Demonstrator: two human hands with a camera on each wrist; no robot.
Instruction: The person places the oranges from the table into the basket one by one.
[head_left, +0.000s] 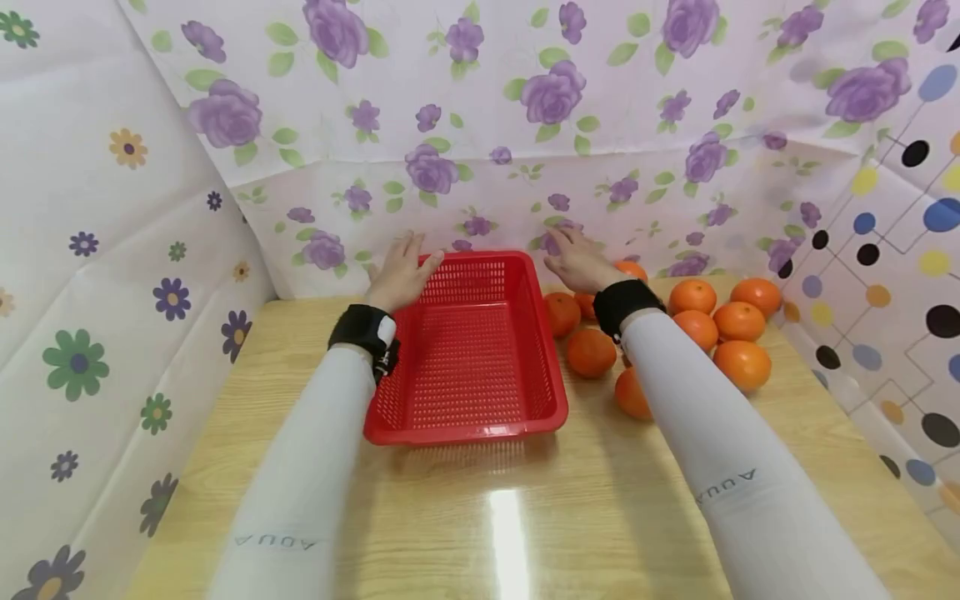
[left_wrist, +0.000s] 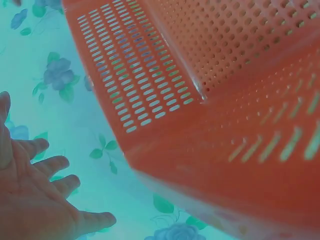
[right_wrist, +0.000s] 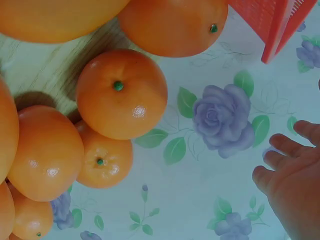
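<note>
A red plastic basket with perforated walls and floor stands on the table, with nothing inside it. Over its far left corner the left hand reaches with fingers spread, holding nothing. In the left wrist view that hand appears apart from the basket wall. Beyond the basket's far right corner, the right hand is stretched out with its fingers extended, also holding nothing. Several oranges lie below and beside the right wrist. The right wrist view shows the hand apart from the nearest orange.
More oranges sit in a group at the right of the wooden table. Floral cloth hangs behind the table, a flower-patterned sheet at the left and a dotted sheet at the right.
</note>
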